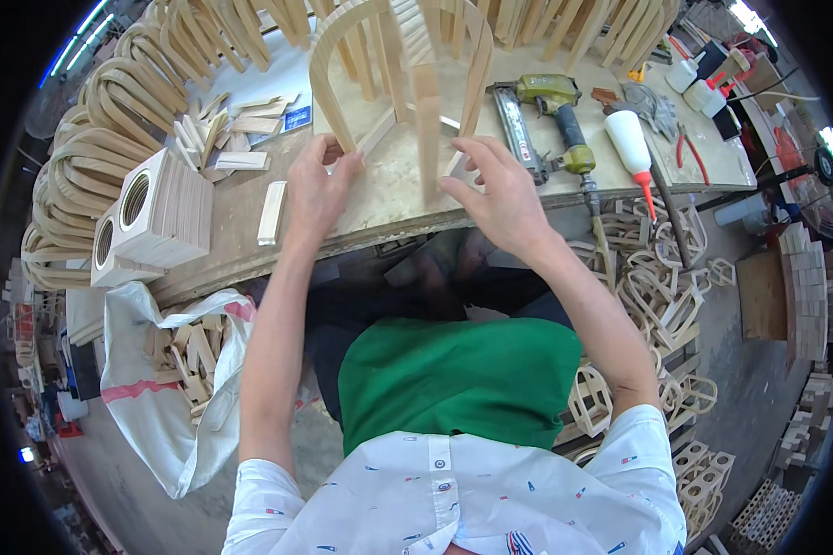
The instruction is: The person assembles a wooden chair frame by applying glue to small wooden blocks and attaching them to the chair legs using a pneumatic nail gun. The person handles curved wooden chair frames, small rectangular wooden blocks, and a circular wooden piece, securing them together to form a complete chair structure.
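A pale wooden frame [324, 88] with curved, arched sides stands on the workbench [384, 199] in front of me. Its base strips [377, 134] meet at the bench top, and a blurred upright wooden piece [426, 129] rises in the middle. My left hand [319, 190] is at the lower left corner, thumb and fingertips against the frame's leg. At the lower right corner, my right hand [500, 194] has thumb and fingers on either side of a base strip. A small wood block [271, 213] lies beside my left wrist.
Right of the frame lie a green nail gun [546, 90], a white glue bottle [627, 143] and red-handled pliers [692, 157]. Stacked square blocks with round holes [171, 208] stand left, near wood offcuts [241, 125]. Bent wooden arches [120, 92] line the back. A white sack [139, 370] hangs below.
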The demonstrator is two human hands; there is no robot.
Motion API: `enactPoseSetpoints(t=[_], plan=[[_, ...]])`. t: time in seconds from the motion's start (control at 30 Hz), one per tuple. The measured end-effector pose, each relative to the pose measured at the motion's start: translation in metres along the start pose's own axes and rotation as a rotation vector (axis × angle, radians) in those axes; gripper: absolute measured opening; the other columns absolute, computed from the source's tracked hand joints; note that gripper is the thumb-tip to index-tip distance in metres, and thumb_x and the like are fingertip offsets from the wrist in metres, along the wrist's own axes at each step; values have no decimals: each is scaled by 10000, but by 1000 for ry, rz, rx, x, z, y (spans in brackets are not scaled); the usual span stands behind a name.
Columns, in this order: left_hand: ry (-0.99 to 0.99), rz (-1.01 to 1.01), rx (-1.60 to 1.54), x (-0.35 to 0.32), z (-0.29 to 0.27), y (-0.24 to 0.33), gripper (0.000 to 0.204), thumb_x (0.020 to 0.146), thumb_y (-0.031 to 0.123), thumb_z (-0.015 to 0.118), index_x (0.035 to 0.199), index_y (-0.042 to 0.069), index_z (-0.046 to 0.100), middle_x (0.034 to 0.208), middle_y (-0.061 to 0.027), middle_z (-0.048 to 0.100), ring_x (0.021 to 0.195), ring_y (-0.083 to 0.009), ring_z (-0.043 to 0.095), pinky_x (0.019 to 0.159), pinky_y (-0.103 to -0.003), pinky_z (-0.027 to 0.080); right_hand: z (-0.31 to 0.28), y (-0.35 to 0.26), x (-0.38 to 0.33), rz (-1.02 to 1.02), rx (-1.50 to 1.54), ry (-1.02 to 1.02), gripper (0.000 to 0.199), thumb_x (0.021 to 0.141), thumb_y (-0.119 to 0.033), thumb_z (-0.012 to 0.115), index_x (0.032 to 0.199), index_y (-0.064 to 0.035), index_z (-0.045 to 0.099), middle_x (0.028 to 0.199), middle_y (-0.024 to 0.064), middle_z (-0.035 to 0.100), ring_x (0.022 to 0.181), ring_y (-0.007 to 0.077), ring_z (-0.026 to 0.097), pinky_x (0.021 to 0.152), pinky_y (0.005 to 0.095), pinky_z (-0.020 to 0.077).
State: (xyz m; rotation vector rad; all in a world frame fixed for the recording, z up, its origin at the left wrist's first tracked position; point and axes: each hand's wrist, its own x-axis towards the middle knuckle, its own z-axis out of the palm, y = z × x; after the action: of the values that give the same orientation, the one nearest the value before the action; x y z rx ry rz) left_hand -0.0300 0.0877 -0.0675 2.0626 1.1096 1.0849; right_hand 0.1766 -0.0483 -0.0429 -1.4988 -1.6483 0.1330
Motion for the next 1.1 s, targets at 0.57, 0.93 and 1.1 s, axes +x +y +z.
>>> enactPoseSetpoints(t=[0.57, 0.93, 1.1], plan=[[-2, -200, 662, -51, -91, -41, 322, 755, 179, 708, 1003, -7, 622, 1029, -195, 624, 920, -333, 623, 823, -415, 484, 13, 41, 30, 288, 262, -39, 270, 877, -105, 613, 1127, -4, 610, 884, 109, 654, 787, 196, 631, 734, 313, 487], [-588, -435, -256, -59, -71, 63, 262, 762, 120, 712, 930, -27, 574, 795, -81, 635, 716, -124, 603, 629, -270, 481, 34, -57, -46, -304, 103, -68, 394, 730, -3, 702, 1109, -32, 599, 1096, 130, 604, 930, 317, 633, 755, 382, 542], [-635, -475, -608, -54, -44, 59, 232, 796, 66, 701, 971, -24, 578, 885, -51, 624, 804, -111, 583, 726, -253, 477, 35, -43, -32, -322, 16, -101, 254, 787, -53, 659, 1038, -36, 621, 1035, 118, 619, 891, 313, 639, 720, 387, 537]])
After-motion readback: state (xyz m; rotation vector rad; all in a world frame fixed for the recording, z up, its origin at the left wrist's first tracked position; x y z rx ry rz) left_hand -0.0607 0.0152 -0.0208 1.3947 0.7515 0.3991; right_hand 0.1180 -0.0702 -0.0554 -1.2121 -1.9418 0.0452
